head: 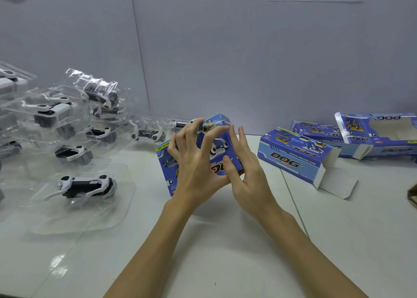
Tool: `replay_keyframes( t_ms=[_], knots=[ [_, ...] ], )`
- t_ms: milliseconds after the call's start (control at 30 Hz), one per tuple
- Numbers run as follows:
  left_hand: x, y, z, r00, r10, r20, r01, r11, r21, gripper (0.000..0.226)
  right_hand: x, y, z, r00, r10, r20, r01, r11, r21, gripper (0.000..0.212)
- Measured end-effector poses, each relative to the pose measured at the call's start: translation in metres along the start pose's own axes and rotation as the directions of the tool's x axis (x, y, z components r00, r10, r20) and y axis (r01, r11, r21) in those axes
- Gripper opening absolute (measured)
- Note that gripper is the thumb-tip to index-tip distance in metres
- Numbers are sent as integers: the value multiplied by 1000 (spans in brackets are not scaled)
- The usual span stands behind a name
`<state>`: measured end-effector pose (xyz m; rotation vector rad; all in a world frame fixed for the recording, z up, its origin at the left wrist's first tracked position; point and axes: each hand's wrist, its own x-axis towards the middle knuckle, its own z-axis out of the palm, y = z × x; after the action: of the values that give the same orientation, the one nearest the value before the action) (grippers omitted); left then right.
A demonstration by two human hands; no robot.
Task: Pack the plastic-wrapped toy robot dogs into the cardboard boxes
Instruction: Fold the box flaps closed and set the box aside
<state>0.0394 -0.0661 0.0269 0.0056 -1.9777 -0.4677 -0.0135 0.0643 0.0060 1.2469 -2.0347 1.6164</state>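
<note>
A blue cardboard toy box (220, 139) printed with a robot dog stands tilted on the white table (225, 241) at the centre. My left hand (194, 162) grips its near side, fingers curled over the top and front. My right hand (246, 169) lies against its right end with straight fingers and the thumb pressing the front face. To the left lies a black-and-white toy robot dog in a clear plastic shell (85, 187). Several more wrapped dogs (67, 117) are heaped behind it.
An open-ended blue box (295, 157) lies to the right with its flap out. Two more blue boxes (376, 132), one showing a window cut-out, sit behind it at the wall. A white partition wall stands close behind the table. A brown object peeks in at the right edge.
</note>
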Motion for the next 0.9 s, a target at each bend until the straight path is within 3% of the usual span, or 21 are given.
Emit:
replay_keyframes(
  t_ms=[467,567,667,733,767,833,900],
  knots=[
    [3,-8,6,998,40,56,-37,998,-51,92,0,4,-8,992,128,1,-128,988,87,62],
    [4,-11,11,987,56,151,-45,996,-74,91,2,8,-10,989,151,-2,-150,985,84,67],
    [-2,-14,14,967,-5,254,-25,993,117,100,7,14,-12,955,263,-140,-251,963,100,62],
    [-6,-19,11,925,-239,297,128,928,351,115,11,19,-22,884,416,-211,-416,908,48,53],
    [-7,-24,9,872,-384,304,258,888,382,120,11,22,-28,839,502,-211,-503,863,52,48],
    [-6,-35,2,722,-596,352,556,802,218,120,11,24,-36,776,610,-162,-594,792,139,45],
    [-3,-40,0,635,-657,406,731,681,-39,102,11,24,-40,766,627,-140,-605,777,172,47]
  ],
)
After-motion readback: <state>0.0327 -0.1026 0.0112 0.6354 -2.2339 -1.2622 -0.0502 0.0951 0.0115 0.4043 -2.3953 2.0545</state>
